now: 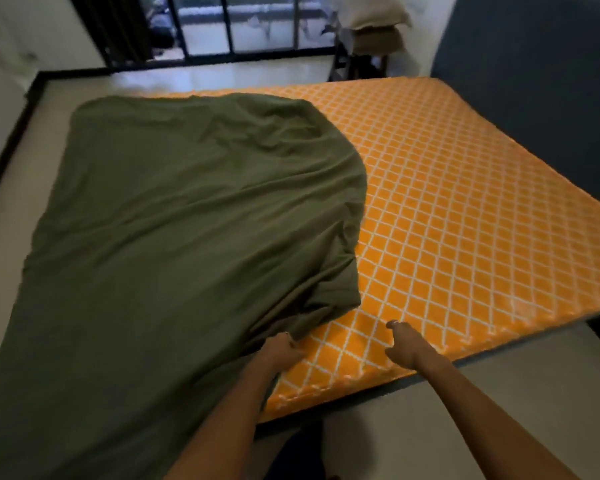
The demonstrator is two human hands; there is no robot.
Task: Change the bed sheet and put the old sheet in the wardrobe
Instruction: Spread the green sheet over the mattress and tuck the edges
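- Left hand [282,348]: closed around a bunched edge of the green sheet [174,237], knuckles up, forearm reaching in from the lower edge of the view.
- Right hand [406,344]: loosely open, holding nothing, fingers spread and pointing forward; hovering over or resting on the near edge of the mattress [465,216], contact not discernible.
- Green sheet: spread in rumpled folds ahead of and outward from the left hand, covering the left part of the mattress and draping over its left side and near edge; free rounded edge curling back toward the left hand, ending just beside it.
- Mattress: orange with a white diamond lattice, bare ahead of the right hand and on to its far and right corners; a narrow bare strip between the two hands.
- Floor [520,379]: pale, visible beside and below the right forearm and past the far edge of the sheet.
- Headboard or wall panel [534,98]: dark blue, far ahead and to the outer side of the right hand, bordering the mattress.
- Window [243,26]: dark-framed, with vertical bars, far beyond both hands.
- Stacked pillows [378,26]: pale, blurred, on a dark stand far ahead of the right hand, near the far corner of the mattress.
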